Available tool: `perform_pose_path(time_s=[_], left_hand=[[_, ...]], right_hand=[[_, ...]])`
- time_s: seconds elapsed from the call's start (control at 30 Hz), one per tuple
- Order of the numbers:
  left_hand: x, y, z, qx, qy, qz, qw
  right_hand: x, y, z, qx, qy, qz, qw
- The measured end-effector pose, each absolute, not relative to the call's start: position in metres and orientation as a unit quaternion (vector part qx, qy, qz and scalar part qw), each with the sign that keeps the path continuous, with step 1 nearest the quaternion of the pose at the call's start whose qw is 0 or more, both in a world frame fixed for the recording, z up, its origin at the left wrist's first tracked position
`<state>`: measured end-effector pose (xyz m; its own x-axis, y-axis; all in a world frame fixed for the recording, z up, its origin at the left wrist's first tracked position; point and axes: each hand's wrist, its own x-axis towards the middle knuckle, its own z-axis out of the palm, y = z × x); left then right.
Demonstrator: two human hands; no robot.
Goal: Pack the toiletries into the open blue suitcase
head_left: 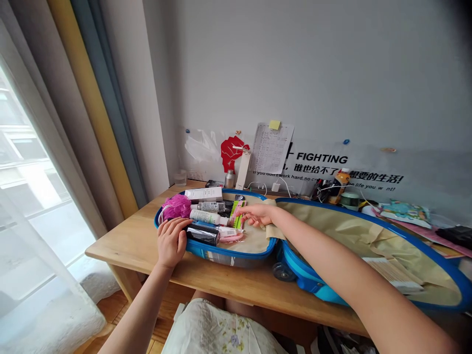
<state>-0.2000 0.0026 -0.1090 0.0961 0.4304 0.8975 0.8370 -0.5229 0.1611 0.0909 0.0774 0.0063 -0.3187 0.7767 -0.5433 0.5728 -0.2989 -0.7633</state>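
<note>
A blue suitcase lies open on the desk, its left half (254, 253) lined in beige and holding toiletries. My left hand (172, 241) lies over the near left rim, fingers extended and holding nothing, beside a glossy black box (202, 234). My right hand (256, 215) reaches across into this half, its fingers curled at the edge of a narrow green package (238, 216). The grip itself is partly hidden. Around them lie a purple bath puff (176, 206), a white bottle (208, 217), a grey printed tube (211, 207), a white box (203, 193) and a pink item (231, 238).
The suitcase's right half (324, 216) holds a slatted pale bundle (393, 274). Behind stand a silver bottle (229, 178), an orange-labelled bottle (339, 186) and a green-grey jar (349, 200). White cables run along the wall. The desk (125, 241) ends near the curtains (88, 98).
</note>
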Motion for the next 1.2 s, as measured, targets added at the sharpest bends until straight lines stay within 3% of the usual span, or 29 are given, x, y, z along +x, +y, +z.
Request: perform_pose_path(time_s=[0.53, 0.77, 1.0, 1.2], left_hand=[[-0.199, 0.002, -0.109, -0.708, -0.457, -0.505, 0.186], [-0.199, 0.002, -0.109, -0.711, -0.455, -0.500, 0.194], [-0.198, 0.001, -0.107, -0.713, -0.448, -0.503, 0.196], [-0.199, 0.001, -0.107, -0.713, -0.444, -0.504, 0.202]], right_hand=[[0.106, 0.075, 0.009, -0.520, -0.738, 0.425, -0.060], [0.110, 0.071, 0.013, -0.535, -0.738, 0.408, -0.049], [0.104, 0.068, 0.019, -0.554, -0.760, 0.336, 0.058], [0.100, 0.068, 0.016, -0.535, -0.774, 0.335, 0.056]])
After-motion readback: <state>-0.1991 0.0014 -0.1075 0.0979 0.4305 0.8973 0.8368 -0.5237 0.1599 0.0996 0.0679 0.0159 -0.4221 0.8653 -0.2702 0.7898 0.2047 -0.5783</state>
